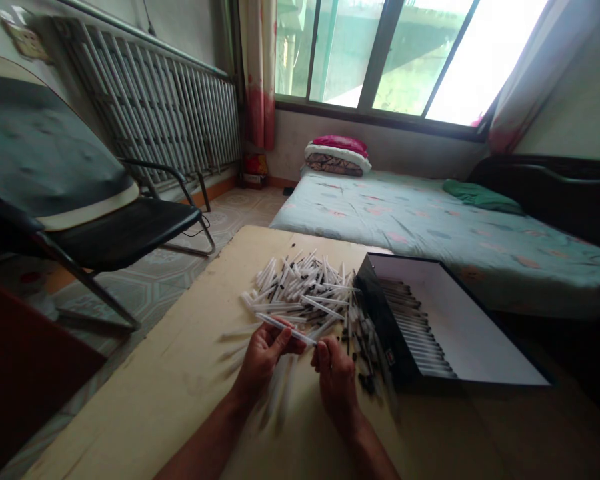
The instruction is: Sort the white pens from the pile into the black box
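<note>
My left hand (264,357) and my right hand (336,377) hold a long white pen (285,329) across the space between them. The left fingers wrap its near end, and the right fingertips pinch the far end by its dark tip. Just beyond my hands lies a loose heap of white pens with black tips (300,287) on a cream board (180,380). To the right stands a black box (380,313) with a white inner lid (460,320). Dark-ended pens lie in neat rows (415,327) inside it, partly hidden by its wall.
A black folding chair (115,233) stands left of the board, above a dark red surface (25,373). A white radiator (155,100) runs along the far wall. On the right lies a floor mattress with a pale floral sheet (405,227), with pillows (337,155) beneath the window.
</note>
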`<state>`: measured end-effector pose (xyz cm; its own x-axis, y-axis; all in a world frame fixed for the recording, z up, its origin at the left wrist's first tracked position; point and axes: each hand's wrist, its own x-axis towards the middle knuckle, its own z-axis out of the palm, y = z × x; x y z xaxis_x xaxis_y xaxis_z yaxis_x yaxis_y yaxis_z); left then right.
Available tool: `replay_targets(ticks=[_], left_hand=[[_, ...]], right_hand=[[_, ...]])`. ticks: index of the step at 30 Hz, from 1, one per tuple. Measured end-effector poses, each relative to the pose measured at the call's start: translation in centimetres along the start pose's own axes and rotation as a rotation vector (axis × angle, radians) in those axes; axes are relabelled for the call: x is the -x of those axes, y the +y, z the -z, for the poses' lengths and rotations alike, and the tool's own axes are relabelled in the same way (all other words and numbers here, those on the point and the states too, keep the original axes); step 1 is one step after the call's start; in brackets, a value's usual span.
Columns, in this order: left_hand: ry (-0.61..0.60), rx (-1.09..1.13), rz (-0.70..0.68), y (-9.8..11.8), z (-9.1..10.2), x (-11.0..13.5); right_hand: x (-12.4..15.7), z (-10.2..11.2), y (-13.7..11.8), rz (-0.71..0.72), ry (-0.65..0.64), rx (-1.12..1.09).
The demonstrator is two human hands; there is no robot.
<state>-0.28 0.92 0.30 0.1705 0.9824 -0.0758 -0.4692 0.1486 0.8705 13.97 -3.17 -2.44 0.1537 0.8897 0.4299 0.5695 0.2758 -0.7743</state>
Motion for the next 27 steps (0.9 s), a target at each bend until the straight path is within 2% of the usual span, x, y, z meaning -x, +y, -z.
replay_targets(ticks=[5,12,19,24,27], left_hand=[[0.012,-0.009,-0.016,-0.21,0.27,-0.15],[-0.071,-0.04,-0.02,-0.72,0.6,-0.29],[-0.036,-0.046,-0.032,-0.51,0.67,-0.35],[-0.079,-0.059,-0.028,-0.57,0.7,-0.35],[-0.062,-0.054,-0.027,-0.63,0.68,-0.39]], right_hand=[[0.24,0.02,-0.09,-0.027,-0.034,-0.044],[0.27,-0.19,0.25,0.022,-0.031,0.026],[0.22,-0.08,-0.05,-0.005,-0.05,-0.032],[0.33,-0.22,0.17,0.011,-0.04,0.024],[0.34,-0.15,0.06,-0.001,-0.041,-0.012]])
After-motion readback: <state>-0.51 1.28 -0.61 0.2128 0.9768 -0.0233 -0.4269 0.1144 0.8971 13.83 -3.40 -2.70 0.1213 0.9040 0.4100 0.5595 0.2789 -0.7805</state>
